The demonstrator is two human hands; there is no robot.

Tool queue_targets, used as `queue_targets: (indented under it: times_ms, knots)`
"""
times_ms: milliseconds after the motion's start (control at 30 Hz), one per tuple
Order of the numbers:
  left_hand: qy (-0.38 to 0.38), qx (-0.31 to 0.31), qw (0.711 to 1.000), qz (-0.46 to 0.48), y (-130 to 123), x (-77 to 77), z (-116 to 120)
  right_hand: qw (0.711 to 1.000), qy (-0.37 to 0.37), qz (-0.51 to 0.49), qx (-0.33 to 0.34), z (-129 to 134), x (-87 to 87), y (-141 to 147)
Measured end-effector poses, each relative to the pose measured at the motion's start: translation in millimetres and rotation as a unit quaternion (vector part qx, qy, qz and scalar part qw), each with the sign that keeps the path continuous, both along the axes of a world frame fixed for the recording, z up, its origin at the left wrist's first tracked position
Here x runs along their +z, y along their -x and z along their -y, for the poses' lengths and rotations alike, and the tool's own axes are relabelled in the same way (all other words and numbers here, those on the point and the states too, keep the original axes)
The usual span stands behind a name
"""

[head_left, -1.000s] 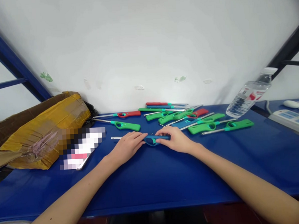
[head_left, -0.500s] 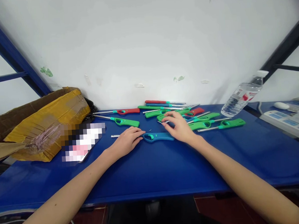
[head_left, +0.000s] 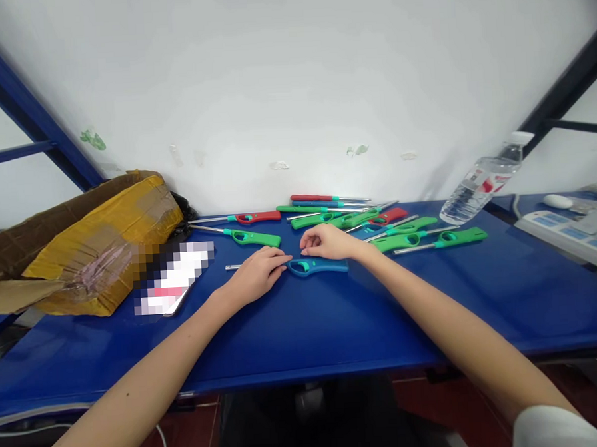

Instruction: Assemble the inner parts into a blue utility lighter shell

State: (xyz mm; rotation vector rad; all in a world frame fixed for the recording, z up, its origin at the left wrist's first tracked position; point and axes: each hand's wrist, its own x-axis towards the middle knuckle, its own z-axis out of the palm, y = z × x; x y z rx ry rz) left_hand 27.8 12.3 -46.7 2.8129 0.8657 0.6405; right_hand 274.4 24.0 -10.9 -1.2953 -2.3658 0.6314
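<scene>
A blue long-necked lighter lies flat on the blue table, its metal tube pointing left. My left hand is over the tube and neck, fingers closed on it; the tube's tip shows beyond the hand. Just above the trigger guard, my right hand has thumb and forefinger pinched together close to the table. Whatever is in that pinch is too small to make out. Behind the right hand lies a loose pile of green, red and blue lighters, including a green lighter at its right end.
A green lighter and a red lighter lie at the back left. Beside them are a blurred phone and a taped carton. A tilted water bottle and a white power strip are at the right.
My right hand has moved left, from the pile's edge to just above the blue lighter's trigger guard. A tiny piece seen there earlier is now hidden. My left hand keeps its place.
</scene>
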Motion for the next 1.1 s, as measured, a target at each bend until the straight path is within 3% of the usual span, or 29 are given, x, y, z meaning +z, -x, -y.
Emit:
queue_targets:
  times_ms: [133, 367, 500, 633, 800, 1100]
  knots:
    - [0.007, -0.002, 1.000, -0.010, -0.6, 3.7, 2.4, 0.999, 0.030, 0.042, -0.003, -12.5, 4.7, 7.4]
    - [-0.004, -0.001, 1.000, -0.004, -5.9, 10.6, 14.3, 0.997, 0.028, 0.067, 0.016, -12.4, 6.6, 15.1]
    - [-0.014, -0.008, 1.000, 0.000, -14.1, 8.4, 17.8, 0.999, -0.009, 0.035, 0.014, -6.8, 10.0, 8.6]
    - [-0.015, -0.008, 1.000, 0.011, -20.2, 2.9, 15.5, 0.995, -0.064, -0.070, -0.025, 6.3, 12.7, -9.8]
    - [0.001, -0.001, 1.000, 0.015, -21.0, 3.0, 9.0, 0.980, -0.081, -0.168, -0.064, 23.8, -0.8, -30.2]
    - [-0.044, -0.025, 0.998, -0.026, -22.1, 8.0, -1.2, 0.971, -0.133, -0.179, -0.085, 32.0, -18.3, -29.4]
